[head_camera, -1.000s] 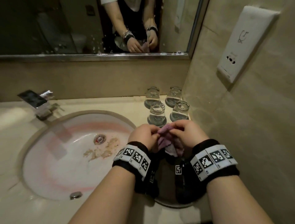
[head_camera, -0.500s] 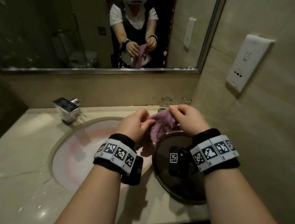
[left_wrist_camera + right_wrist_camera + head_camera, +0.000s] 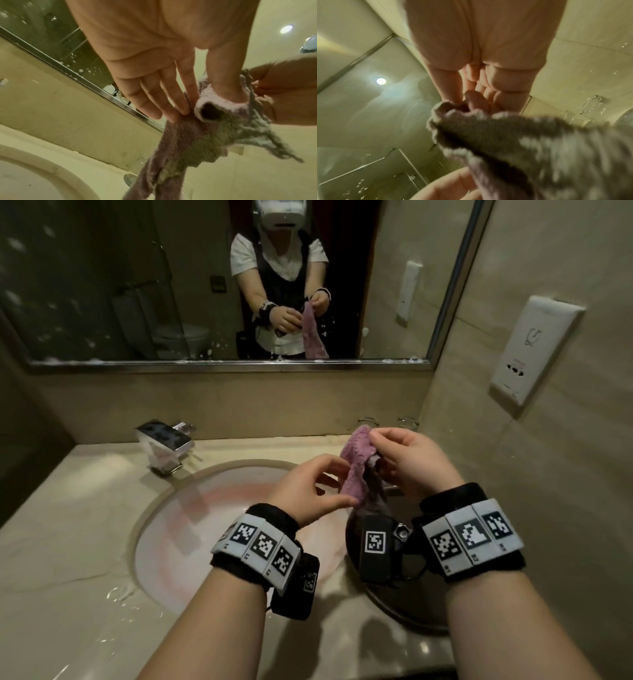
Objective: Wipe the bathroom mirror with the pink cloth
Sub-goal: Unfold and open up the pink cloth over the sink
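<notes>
Both hands hold the cloth (image 3: pixel 356 470) above the basin (image 3: pixel 219 508), well short of the mirror (image 3: pixel 137 285); right hand (image 3: pixel 407 463) pinches its top edge, left hand (image 3: pixel 308 491) nips it lower down between thumb and fingers; white flecks dot the glass along its lower edge; judging by that, wiping has not begun, only readying the cloth.

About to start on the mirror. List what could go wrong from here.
1. The pink cloth hangs bunched from the right hand; wiping like that may just smear the white splashes on the mirror.
2. Reaching forward could knock the glasses against the wall behind the cloth.
</notes>
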Motion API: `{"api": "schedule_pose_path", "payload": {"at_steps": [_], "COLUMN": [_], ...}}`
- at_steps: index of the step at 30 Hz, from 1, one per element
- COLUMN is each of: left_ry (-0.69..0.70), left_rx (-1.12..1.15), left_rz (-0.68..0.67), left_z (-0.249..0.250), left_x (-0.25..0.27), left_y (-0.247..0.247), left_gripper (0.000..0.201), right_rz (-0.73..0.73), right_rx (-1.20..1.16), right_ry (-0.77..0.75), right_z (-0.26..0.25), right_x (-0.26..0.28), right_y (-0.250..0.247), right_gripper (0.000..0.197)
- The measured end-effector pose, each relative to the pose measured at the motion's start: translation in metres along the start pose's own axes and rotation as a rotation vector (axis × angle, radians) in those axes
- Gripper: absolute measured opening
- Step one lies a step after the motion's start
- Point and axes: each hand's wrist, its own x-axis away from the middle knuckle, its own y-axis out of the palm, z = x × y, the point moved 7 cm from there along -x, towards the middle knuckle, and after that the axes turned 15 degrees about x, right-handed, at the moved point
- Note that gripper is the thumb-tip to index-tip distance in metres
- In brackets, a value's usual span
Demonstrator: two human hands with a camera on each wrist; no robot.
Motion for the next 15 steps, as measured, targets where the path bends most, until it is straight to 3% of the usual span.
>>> {"api": "schedule_pose_path", "payload": {"at_steps": [6, 9, 12, 15], "left_ry": [0.009, 0.019, 0.036, 0.041], "left_rx": [-0.074, -0.082, -0.035, -0.064], "left_rz": [0.03, 0.062, 0.092, 0.089], "left_z": [0.0, -0.001, 0.001, 0.002], "left_x": [-0.003, -0.003, -0.002, 0.0], "left_y": [0.001, -0.001, -0.006, -0.013], "left_gripper": [0.018, 0.02, 0.023, 0.019], "right_rz": [-0.202, -0.3, -0.296, -0.178], "right_rx": [-0.033, 0.036, 0.251, 0.44], "right_ry": [-0.021, -0.041, -0.084, -0.07], "right_z": [-0.002, 0.001, 0.003, 0.005], "right_x": [0.015, 0.02, 0.019, 0.013], "right_y": [0.01, 0.016, 0.02, 0.014], "right_gripper": [0.012, 0.025, 0.045, 0.04]}}
